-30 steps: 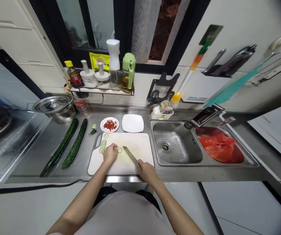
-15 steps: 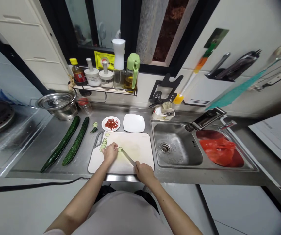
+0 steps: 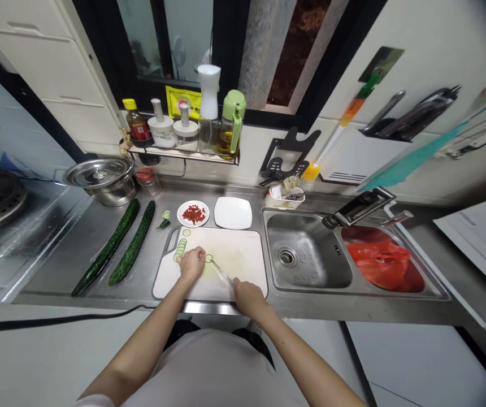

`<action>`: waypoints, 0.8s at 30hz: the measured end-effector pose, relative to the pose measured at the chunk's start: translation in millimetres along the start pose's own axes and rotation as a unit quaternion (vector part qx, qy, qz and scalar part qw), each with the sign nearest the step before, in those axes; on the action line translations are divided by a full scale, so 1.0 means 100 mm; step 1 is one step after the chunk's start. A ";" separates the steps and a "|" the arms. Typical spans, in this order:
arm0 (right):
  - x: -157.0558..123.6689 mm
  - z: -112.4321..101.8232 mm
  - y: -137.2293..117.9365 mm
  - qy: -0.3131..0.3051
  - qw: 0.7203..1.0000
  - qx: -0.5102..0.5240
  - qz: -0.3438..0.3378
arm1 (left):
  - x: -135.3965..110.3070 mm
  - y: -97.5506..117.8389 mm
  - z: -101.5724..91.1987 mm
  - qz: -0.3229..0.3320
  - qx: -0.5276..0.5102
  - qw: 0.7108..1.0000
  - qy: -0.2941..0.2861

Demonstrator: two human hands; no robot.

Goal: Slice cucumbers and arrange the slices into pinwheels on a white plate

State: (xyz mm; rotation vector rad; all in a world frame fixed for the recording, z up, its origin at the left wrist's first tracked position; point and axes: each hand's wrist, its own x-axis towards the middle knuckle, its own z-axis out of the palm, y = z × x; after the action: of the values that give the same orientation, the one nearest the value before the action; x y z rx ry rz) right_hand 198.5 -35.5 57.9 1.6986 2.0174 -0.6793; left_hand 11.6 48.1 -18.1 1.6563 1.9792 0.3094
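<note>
A person wearing a pale top, seen from their own head height, works with two bare hands at a stainless steel kitchen counter (image 3: 137,282). Near the middle lies a white rectangular cutting board (image 3: 241,249) with a grey handle at its left end.

The right hand (image 3: 248,295), at the board's near right, is closed around the handle of a knife with a long, narrow silver blade (image 3: 223,273). The blade slants toward the far left, its tip at a thin, pale green round cucumber slice (image 3: 209,258) around the board's centre; whether it cuts into the slice cannot be told.

The left hand (image 3: 191,264) is over the board, left of that slice, with its fingers bent and drawn close together. Its fingertips are just beside the slice; whether they grip anything cannot be told. Farther left on the board, a row of overlapping cucumber slices (image 3: 181,249) runs from near to far, with one separate slice (image 3: 186,232) beyond it.

To the board's left, two long, dark green whole cucumbers (image 3: 107,249) lie side by side on the counter. Beyond the board are a round white plate (image 3: 181,217) of small red pieces (image 3: 194,214) and, right of it, a square white plate (image 3: 233,212). A steel sink (image 3: 311,243) is at right.
</note>
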 end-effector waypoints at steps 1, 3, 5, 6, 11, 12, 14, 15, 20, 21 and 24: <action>0.01 -0.01 0.00 0.000 1.000 0.000 -0.001 | 0.00 0.00 0.00 0.000 0.003 1.000 -0.003; 0.02 -0.01 0.00 -0.001 1.000 0.003 -0.002 | 0.00 0.01 -0.01 0.000 0.008 1.000 -0.007; 0.03 -0.01 0.00 0.000 1.000 0.007 -0.001 | 0.01 0.01 -0.01 -0.002 0.013 1.000 -0.008; 0.04 0.00 0.00 0.000 1.000 0.009 -0.002 | 0.01 0.01 -0.01 -0.002 0.014 1.000 -0.008; 0.07 -0.01 -0.01 -0.004 1.000 0.016 -0.004 | 0.01 0.00 0.00 0.002 0.013 1.000 -0.004; 0.08 -0.02 -0.01 -0.003 1.000 0.017 -0.006 | 0.01 -0.01 0.00 0.004 0.012 1.000 -0.002; 0.10 -0.02 -0.02 0.001 1.000 0.018 -0.010 | 0.01 -0.01 0.01 0.006 0.010 1.000 -0.001; 0.11 -0.01 -0.02 0.003 1.000 0.017 -0.011 | 0.01 -0.01 0.01 0.005 0.010 1.000 -0.001; 0.16 -0.02 -0.04 0.011 1.000 0.012 -0.013 | 0.02 -0.02 0.01 0.006 0.006 1.000 0.001; 0.17 -0.01 -0.04 0.012 1.000 0.011 -0.015 | 0.02 -0.02 0.01 0.007 0.004 1.000 0.001; 0.19 0.00 -0.04 0.019 1.000 0.011 -0.023 | 0.01 -0.01 0.01 0.007 0.001 1.000 0.002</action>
State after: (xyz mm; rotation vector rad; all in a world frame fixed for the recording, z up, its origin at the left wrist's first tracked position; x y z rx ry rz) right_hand 191.0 -20.8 47.0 1.6942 2.0869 -0.6911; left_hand 10.9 48.8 -20.1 1.6730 1.9721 0.3157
